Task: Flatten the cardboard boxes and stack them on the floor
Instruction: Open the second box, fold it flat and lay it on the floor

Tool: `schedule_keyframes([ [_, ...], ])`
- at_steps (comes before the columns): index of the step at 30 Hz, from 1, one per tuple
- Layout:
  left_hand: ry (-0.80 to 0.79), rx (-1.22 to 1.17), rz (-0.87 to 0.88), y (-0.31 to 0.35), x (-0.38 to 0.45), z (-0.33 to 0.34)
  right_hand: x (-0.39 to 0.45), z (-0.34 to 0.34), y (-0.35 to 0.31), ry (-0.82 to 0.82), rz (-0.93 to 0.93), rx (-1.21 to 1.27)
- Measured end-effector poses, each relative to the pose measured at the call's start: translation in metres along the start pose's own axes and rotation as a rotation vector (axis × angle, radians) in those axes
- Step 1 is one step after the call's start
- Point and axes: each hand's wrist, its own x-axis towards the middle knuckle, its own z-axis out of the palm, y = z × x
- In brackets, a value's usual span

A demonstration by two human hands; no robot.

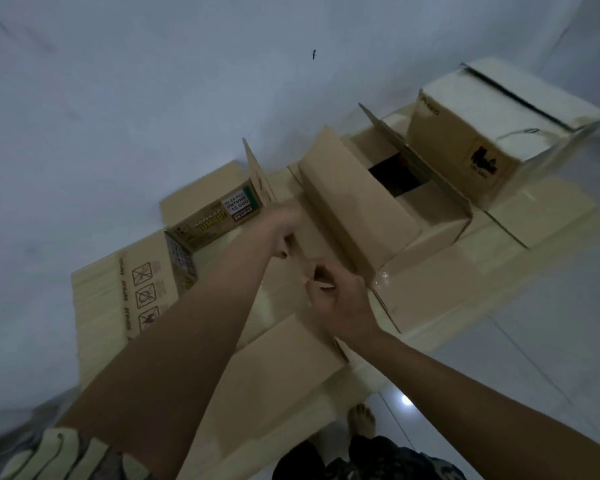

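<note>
1. Head view looks down on both bare arms reaching to mid-frame, where an open cardboard box (354,216) stands with its flaps raised.
2. The left hand (284,233) has its fingers curled over the near edge of a flap of that box; the frame is blurred there, but the grip looks closed on cardboard.
3. The right hand (336,296) sits just below and to the right, fingers curled and pinching the same flap edge or the corner next to it; which of the two I cannot tell.
4. A printed box (208,220), partly collapsed, lies left of centre on flattened cardboard sheets (115,306) that spread along the lower left against the wall.
5. A closed box (492,133) stands upright at upper right, behind the open one, apparently untouched.
6. More flat cardboard (541,216) lies under and beside these boxes on the tiled floor (534,341); a bare foot (361,417) shows at bottom centre.
7. Judged from this, the step in hand is breaking down the open box, with some cardboard already flat and the closed box still to do.
8. The next move likely calls for pulling the held flap outward so the walls can fold, then pressing the box flat onto the sheets.
</note>
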Motion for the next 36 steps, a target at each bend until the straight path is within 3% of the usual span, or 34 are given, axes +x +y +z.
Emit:
schedule_keyframes([
  [3,0.123,-0.052,0.019,-0.009,-0.004,-0.027,0.003,-0.003,-0.001,-0.097,-0.062,0.037],
  [7,0.180,-0.151,0.020,-0.020,-0.030,-0.062,0.030,0.007,0.005,-0.018,0.151,-0.063],
  [13,0.256,-0.271,0.068,-0.039,-0.067,-0.138,0.081,0.044,0.000,-0.090,0.455,-0.457],
  [16,0.255,-0.323,0.087,-0.054,-0.088,-0.179,0.087,0.058,-0.006,-0.102,0.709,-0.341],
  [19,0.255,-0.368,0.104,-0.074,-0.103,-0.218,0.084,0.078,-0.016,-0.102,0.889,0.014],
  [22,0.261,-0.397,0.131,-0.091,-0.112,-0.250,0.088,0.093,-0.026,0.014,0.825,0.193],
  [29,0.211,-0.450,0.277,-0.118,-0.113,-0.279,0.119,0.092,-0.082,0.207,0.419,0.022],
  [36,0.235,-0.504,0.330,-0.123,-0.124,-0.301,0.122,0.087,-0.140,0.288,0.317,-0.123],
])
